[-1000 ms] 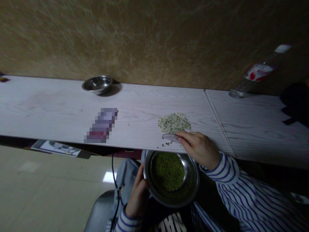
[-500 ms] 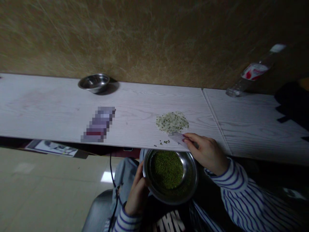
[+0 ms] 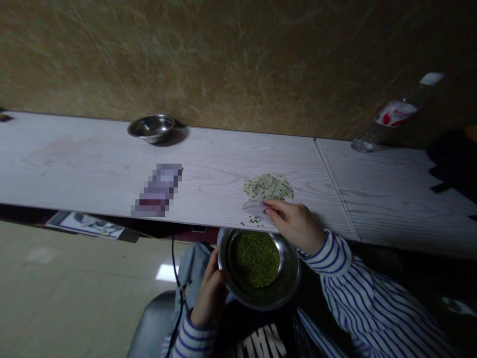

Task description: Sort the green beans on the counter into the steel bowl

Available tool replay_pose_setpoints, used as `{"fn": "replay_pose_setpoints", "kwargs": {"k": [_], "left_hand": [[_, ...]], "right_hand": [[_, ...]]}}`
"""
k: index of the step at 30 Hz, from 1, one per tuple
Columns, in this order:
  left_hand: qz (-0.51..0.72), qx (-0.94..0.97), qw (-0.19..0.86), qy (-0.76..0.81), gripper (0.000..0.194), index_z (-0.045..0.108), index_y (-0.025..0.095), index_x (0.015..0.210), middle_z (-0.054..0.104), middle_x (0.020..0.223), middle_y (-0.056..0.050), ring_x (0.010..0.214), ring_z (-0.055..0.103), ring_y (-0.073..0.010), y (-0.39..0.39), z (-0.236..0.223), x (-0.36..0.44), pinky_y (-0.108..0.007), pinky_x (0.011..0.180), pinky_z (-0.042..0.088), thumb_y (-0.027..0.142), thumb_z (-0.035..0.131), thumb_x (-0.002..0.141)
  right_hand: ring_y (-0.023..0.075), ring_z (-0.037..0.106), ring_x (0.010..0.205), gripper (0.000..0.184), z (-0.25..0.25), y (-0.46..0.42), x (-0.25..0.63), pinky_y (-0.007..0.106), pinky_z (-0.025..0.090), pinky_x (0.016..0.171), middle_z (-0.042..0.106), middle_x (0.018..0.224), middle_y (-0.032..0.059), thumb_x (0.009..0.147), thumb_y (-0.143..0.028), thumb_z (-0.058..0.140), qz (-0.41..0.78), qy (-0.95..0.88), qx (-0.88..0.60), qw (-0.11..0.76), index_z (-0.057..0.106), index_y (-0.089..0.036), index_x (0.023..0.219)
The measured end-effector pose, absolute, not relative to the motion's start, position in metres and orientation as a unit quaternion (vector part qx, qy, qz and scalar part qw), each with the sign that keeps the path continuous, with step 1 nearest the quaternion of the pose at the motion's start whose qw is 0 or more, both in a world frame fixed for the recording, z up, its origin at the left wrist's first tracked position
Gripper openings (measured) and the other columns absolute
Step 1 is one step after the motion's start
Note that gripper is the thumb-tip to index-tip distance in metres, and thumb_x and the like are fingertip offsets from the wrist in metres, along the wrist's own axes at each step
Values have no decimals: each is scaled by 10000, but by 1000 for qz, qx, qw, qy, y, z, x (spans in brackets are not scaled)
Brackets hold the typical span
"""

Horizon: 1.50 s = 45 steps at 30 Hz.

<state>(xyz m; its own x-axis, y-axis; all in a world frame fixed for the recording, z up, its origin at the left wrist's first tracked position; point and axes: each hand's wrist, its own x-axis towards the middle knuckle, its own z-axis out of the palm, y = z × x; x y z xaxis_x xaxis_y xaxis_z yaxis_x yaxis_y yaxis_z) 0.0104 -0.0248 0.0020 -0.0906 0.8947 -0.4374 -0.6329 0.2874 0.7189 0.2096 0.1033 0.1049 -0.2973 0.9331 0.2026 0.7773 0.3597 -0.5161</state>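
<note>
R hand [image 3: 298,226] is pinched tight, thumb vs. fingertips, on one end of a clear plastic piece [image 3: 252,206]; free end points L, nr the worktop's [image 3: 212,189] front edge. Can't tell if it's touching the surface. I'd run it low & flat w/ light pressure, b/c small round beans will prob. slip under a tilted edge. Loose green beans [image 3: 256,219] lie btwn the piece & the front edge; short, slow pulls should suit, quick ones could scatter them.

L hand [image 3: 211,296] is half curled, thumb over the L rim of the larger steel bowl [image 3: 289,266], which is held just off the front edge, over the lap, w/ a bed of green beans [image 3: 256,261] inside. Far rim's right at that edge; can't tell if they touch. I'd hold it snug & level there, no gap.

Further back, the mixed pile [image 3: 269,187] of pale grain & green beans is just behind the piece; I'd stay off its near side. Small steel bowl [image 3: 149,138] is by the back edge, L; bottle [image 3: 395,114] at the back edge, R, well apart, so elbow room looks OK.
</note>
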Motion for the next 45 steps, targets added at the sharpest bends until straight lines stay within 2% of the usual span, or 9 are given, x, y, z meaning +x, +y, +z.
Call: {"fn": "replay_pose_setpoints", "kwargs": {"k": [9, 16, 20, 25, 29, 35, 40, 45], "left_hand": [[574, 153, 650, 474, 580, 702, 329, 1273, 751, 1299, -28, 1276, 610, -352, -29, 6, 1, -464, 1007, 505, 247, 685, 699], [587, 152, 651, 457, 564, 712, 304, 1255, 751, 1277, -50, 1243, 619, -341, -28, 6, 2, -444, 991, 500, 237, 686, 696], [591, 134, 656, 450, 589, 711, 280, 1263, 758, 1245, -59, 1219, 632, -350, -28, 6, 3, -443, 968, 509, 225, 709, 677], [577, 125, 674, 445, 583, 724, 251, 1251, 764, 1214, -83, 1221, 633, -369, -29, 6, 16, -456, 1006, 494, 233, 726, 669], [557, 121, 691, 445, 559, 734, 251, 1236, 773, 1202, -78, 1269, 609, -351, -28, 5, 27, -459, 1065, 457, 212, 705, 679], [557, 147, 693, 435, 553, 746, 278, 1257, 740, 1304, -90, 1305, 595, -360, -22, 2, 28, -483, 1113, 428, 250, 720, 705], [561, 155, 686, 436, 562, 758, 291, 1257, 734, 1344, -93, 1371, 547, -382, -22, -4, 27, -513, 1153, 392, 274, 757, 696], [552, 158, 688, 443, 564, 747, 311, 1285, 724, 1375, -69, 1410, 519, -358, -22, 0, 28, -480, 1191, 355, 270, 709, 724]], "right_hand": [[244, 783, 1023, 273, 114, 108, 200, 420, 618, 958, 814, 1136, 93, 956, -134, 614, 237, -834, -461, 189, 779, -190, 1166], [260, 781, 1027, 277, 115, 101, 205, 447, 617, 942, 815, 1131, 88, 958, -144, 602, 247, -845, -443, 169, 781, -205, 1160], [252, 788, 997, 269, 115, 97, 213, 432, 627, 923, 824, 1095, 76, 934, -157, 613, 264, -820, -471, 190, 791, -219, 1126], [257, 791, 988, 272, 110, 103, 245, 391, 644, 870, 824, 1084, 104, 916, -220, 617, 270, -753, -534, 275, 787, -179, 1125], [251, 798, 928, 262, 105, 105, 280, 375, 649, 835, 831, 1042, 92, 912, -274, 629, 217, -727, -571, 313, 794, -193, 1100], [227, 796, 940, 237, 109, 101, 283, 359, 636, 881, 835, 1038, 52, 925, -211, 617, 202, -794, -514, 255, 812, -238, 1056], [229, 792, 973, 259, 112, 123, 266, 379, 623, 917, 832, 1063, 63, 931, -171, 609, 203, -816, -490, 229, 808, -215, 1091], [217, 792, 964, 273, 109, 153, 263, 387, 621, 915, 831, 1074, 48, 927, -163, 619, 212, -813, -495, 223, 802, -238, 1116]]}}
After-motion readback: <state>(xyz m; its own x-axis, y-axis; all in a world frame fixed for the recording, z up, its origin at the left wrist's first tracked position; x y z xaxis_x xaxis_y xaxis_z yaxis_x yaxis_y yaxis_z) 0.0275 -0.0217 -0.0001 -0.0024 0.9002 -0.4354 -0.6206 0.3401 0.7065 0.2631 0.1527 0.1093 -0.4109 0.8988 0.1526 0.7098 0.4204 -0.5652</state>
